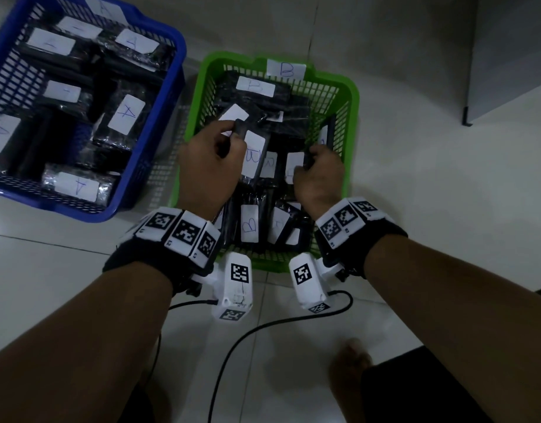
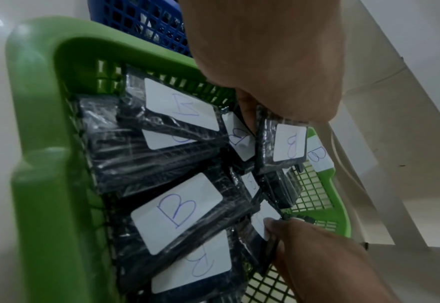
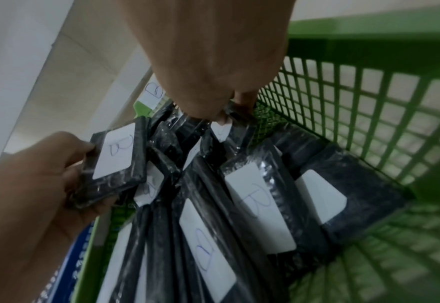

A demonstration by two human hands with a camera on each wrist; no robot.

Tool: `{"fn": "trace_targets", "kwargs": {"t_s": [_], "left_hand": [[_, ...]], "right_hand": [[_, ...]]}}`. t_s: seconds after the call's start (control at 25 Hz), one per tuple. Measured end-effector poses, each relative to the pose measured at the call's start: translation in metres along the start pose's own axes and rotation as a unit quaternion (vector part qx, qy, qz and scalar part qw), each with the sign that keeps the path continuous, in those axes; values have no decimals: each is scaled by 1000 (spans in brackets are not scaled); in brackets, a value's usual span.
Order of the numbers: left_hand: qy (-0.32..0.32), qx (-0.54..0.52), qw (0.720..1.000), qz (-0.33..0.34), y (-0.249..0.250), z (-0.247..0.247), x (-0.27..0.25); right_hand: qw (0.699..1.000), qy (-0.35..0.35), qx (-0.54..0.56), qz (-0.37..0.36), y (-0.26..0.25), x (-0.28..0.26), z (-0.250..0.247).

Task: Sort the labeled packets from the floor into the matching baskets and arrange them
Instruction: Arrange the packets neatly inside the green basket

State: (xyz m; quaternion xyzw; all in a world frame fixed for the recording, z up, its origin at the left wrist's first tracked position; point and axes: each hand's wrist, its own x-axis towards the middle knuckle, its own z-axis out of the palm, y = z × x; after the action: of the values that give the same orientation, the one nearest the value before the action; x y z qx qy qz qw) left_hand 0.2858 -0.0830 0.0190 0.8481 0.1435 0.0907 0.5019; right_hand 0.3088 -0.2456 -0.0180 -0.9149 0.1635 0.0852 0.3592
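Green basket [image 1: 350, 96], label B on its far rim, sits on a pale tiled floor [image 1: 415, 193]; blue basket [image 1: 177, 56] touches its left side and holds black packets labelled A [image 1: 126, 114]. Head view: both hands are inside the green basket, over a layer of black packets with white B labels [image 1: 250, 223]. Left hand [image 1: 208, 166] has fingers curled, pinching the edge of one B packet [image 1: 254, 157] that stands tilted above the others. Right hand [image 1: 319, 175] is near the right wall, fingers curled onto the top edge of a dark packet [image 1: 327, 132] leaning against that wall. Marker-covered wrist bands [image 1: 183, 233] and black cables [image 1: 263, 325] show lower in frame.

Left wrist view: thumb and fingers of the left hand [image 2: 278, 67] close on the upper corner of the B packet [image 2: 283, 147], which is raised clear of the flat ones. Right hand [image 2: 325, 256] enters from below, fingertips gripping a packet edge beside the mesh wall.

Right wrist view: right hand [image 3: 208, 61] pinches the top of an upright packet [image 3: 235, 114] just beside the green mesh. Left hand [image 3: 32, 184] holds its B packet [image 3: 115, 160] by the edge, label facing up. Other packets lie overlapped along the basket floor.
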Motion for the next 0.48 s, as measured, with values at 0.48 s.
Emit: {"fn": "trace_targets", "kwargs": {"t_s": [0.48], "left_hand": [[-19, 42, 999, 18, 7, 1, -2]], "right_hand": [[995, 6, -89, -38, -15, -4, -13]]}}
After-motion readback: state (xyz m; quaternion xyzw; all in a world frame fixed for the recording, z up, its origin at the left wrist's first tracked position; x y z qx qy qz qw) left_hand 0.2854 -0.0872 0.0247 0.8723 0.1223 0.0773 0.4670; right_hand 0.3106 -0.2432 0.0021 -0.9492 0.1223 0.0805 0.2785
